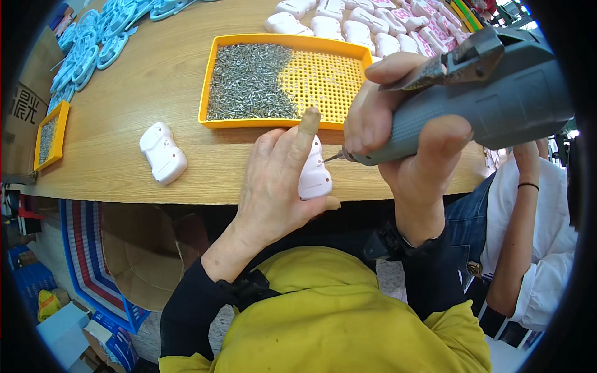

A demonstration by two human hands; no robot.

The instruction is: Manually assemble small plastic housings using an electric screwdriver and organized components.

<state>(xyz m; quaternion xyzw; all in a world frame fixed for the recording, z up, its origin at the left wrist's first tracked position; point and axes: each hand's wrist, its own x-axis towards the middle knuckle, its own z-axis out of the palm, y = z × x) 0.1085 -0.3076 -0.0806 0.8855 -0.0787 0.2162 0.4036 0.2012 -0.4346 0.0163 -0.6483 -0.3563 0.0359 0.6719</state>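
My left hand [273, 180] is closed around a pale pink plastic casing [316, 177] at the table's near edge, with thumb and fingers along its sides. Small screw holes show on the casing's upper face. In my right hand [410, 124] is a grey electric screwdriver [472, 102], gripped around its body and tilted. Its thin bit [334, 158] points left and reaches the casing near one hole; whether a screw sits there is too small to tell. A second pale casing [163, 153] lies on the table, left of my left hand.
Beyond my hands stands a yellow perforated tray [208, 118] with many small screws [249, 81] heaped at its left. Pale casings [357, 34] crowd the back right; blue plastic parts [93, 46] pile at the back left. A smaller yellow tray [60, 140] sits far left. Another person's arm [516, 236] is at right.
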